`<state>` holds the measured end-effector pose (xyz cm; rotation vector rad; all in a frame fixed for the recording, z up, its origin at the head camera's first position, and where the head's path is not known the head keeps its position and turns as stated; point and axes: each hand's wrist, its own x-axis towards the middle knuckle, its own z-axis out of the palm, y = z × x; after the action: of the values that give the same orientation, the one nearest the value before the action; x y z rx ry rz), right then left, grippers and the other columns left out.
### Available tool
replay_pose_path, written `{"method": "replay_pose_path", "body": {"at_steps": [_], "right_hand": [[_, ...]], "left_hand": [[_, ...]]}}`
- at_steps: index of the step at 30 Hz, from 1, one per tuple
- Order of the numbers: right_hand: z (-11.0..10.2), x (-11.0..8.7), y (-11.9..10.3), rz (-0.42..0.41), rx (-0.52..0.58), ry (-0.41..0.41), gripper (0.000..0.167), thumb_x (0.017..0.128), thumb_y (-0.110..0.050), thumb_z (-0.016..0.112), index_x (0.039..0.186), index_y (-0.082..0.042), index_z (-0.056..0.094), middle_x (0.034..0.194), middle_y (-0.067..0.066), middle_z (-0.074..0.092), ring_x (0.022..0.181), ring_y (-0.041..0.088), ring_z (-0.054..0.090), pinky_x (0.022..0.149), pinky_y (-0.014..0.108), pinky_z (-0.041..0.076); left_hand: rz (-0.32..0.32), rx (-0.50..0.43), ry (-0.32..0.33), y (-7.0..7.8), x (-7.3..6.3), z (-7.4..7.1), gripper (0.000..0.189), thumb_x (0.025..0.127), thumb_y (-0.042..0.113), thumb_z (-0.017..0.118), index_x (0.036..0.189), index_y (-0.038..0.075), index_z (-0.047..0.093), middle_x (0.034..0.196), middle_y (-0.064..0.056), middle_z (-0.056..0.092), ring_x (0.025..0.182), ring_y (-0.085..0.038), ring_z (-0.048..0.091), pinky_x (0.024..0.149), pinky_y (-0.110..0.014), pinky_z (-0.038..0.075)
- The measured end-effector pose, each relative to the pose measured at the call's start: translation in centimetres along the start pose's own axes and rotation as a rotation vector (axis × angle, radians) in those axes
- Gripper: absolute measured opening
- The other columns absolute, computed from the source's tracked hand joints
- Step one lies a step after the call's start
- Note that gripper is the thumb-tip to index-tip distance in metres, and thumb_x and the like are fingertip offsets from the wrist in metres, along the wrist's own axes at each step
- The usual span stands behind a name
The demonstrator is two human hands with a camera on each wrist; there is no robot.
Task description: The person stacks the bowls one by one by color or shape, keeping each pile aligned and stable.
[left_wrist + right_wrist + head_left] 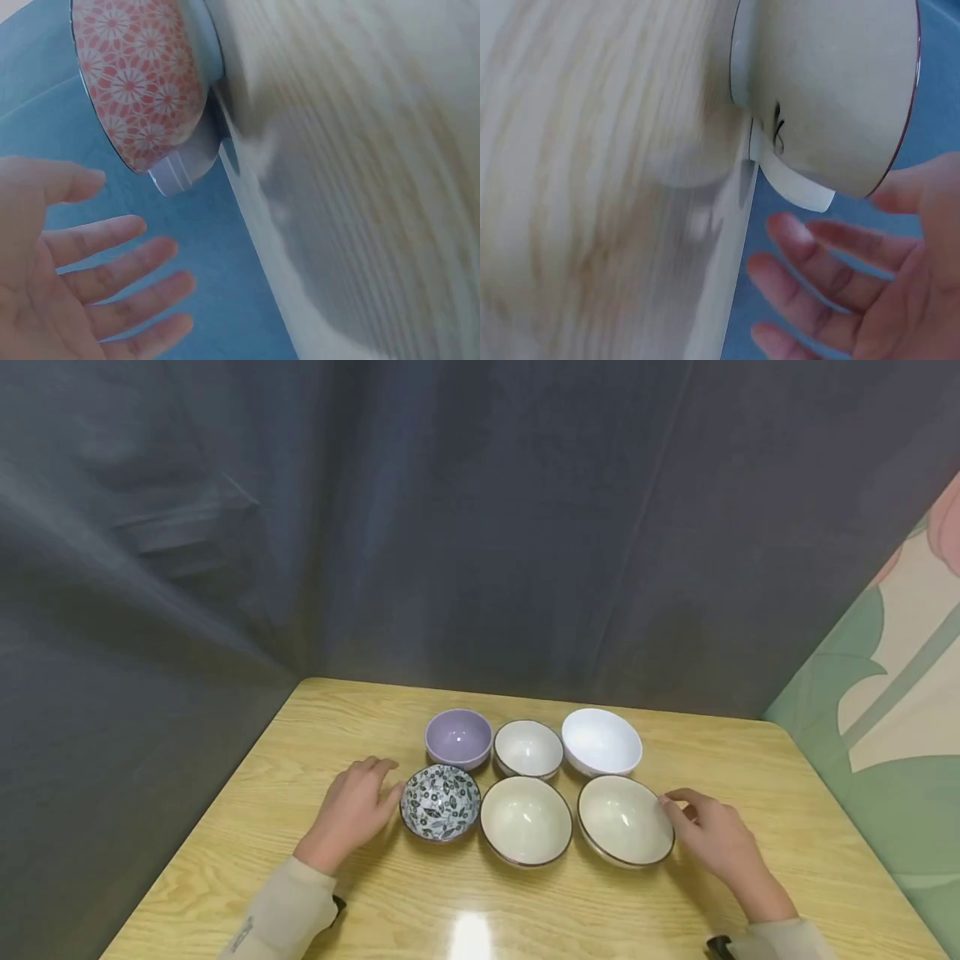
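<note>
My left hand (pixel 354 806) is beside a bowl (pixel 440 803) with a dark leaf pattern inside, its thumb near the rim. In the left wrist view the fingers (pixel 127 274) are spread, apart from that bowl's red flowered outside (pixel 135 75). At the right my right hand (pixel 712 835) has its thumb right at the brown rim of a cream bowl (pixel 626 821). The right wrist view shows the other fingers (pixel 810 292) loosely extended below the cream wall (pixel 832 90), not wrapped round it. Another cream bowl (pixel 526 821) stands between these two.
Behind them stand a purple bowl (pixel 458 739), a smaller white bowl (pixel 528 749) with a dark rim and a plain white bowl (pixel 602 742). All rest on a wooden table (pixel 360 710). Dark cloth (pixel 487 527) hangs behind and left; a patterned cloth (pixel 900 710) is at the right.
</note>
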<state>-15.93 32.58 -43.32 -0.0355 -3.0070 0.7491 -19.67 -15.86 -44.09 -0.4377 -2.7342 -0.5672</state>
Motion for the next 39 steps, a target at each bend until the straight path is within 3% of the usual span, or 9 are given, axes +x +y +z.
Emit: {"method": "replay_pose_path", "body": {"at_steps": [4,10,16,28,35,39], "right_hand": [[0.2,0.2,-0.5,-0.053,0.011,-0.009,0.040,0.103,-0.033,0.053,0.120,0.000,0.068,0.087,0.009,0.070,0.073,0.018,0.061,0.057,0.033,0.047],[0.7,0.5,-0.5,-0.109,0.029,-0.040,0.036,0.102,-0.023,0.055,0.120,0.007,0.063,0.086,0.011,0.070,0.072,0.019,0.062,0.058,0.034,0.049],[1.7,0.4,-0.4,-0.149,0.076,-0.023,0.030,0.102,-0.011,0.050,0.116,0.013,0.062,0.103,0.028,0.069,0.090,0.032,0.069,0.069,0.043,0.058],[2.1,-0.1,0.0,-0.111,0.149,0.017,0.037,0.105,-0.014,0.045,0.121,0.015,0.060,0.108,0.029,0.069,0.095,0.035,0.069,0.070,0.039,0.058],[1.6,-0.6,0.0,-0.137,0.143,0.049,0.038,0.106,-0.014,0.045,0.121,0.018,0.060,0.112,0.033,0.066,0.103,0.042,0.067,0.077,0.047,0.058],[1.1,-0.8,-0.5,-0.152,0.162,0.068,0.038,0.106,-0.013,0.045,0.121,0.019,0.060,0.113,0.033,0.066,0.105,0.042,0.066,0.076,0.046,0.058]], "left_hand": [[-0.036,-0.010,0.018,0.5,0.4,-0.1,0.028,0.092,0.020,0.069,0.112,0.000,0.070,0.089,-0.010,0.071,0.078,-0.027,0.066,0.067,-0.044,0.054],[-0.106,-0.057,0.027,1.4,0.8,-0.3,0.028,0.092,0.018,0.068,0.115,0.001,0.069,0.072,0.000,0.061,0.059,-0.014,0.051,0.055,-0.033,0.044],[-0.146,-0.158,-0.020,2.7,1.3,-0.7,0.037,0.094,0.022,0.065,0.125,0.002,0.065,0.069,0.003,0.055,0.056,-0.011,0.047,0.051,-0.030,0.040],[-0.152,-0.232,-0.084,3.9,1.5,-0.7,0.038,0.099,0.027,0.060,0.128,0.003,0.063,0.061,0.003,0.049,0.052,-0.012,0.043,0.048,-0.030,0.036],[-0.155,-0.268,-0.103,4.5,1.4,-0.7,0.038,0.101,0.028,0.057,0.129,0.003,0.063,0.056,0.003,0.046,0.046,-0.011,0.038,0.044,-0.029,0.033],[-0.151,-0.277,-0.109,4.9,1.3,-0.6,0.038,0.102,0.029,0.056,0.129,0.004,0.063,0.054,0.005,0.044,0.045,-0.010,0.037,0.043,-0.028,0.032]]}}
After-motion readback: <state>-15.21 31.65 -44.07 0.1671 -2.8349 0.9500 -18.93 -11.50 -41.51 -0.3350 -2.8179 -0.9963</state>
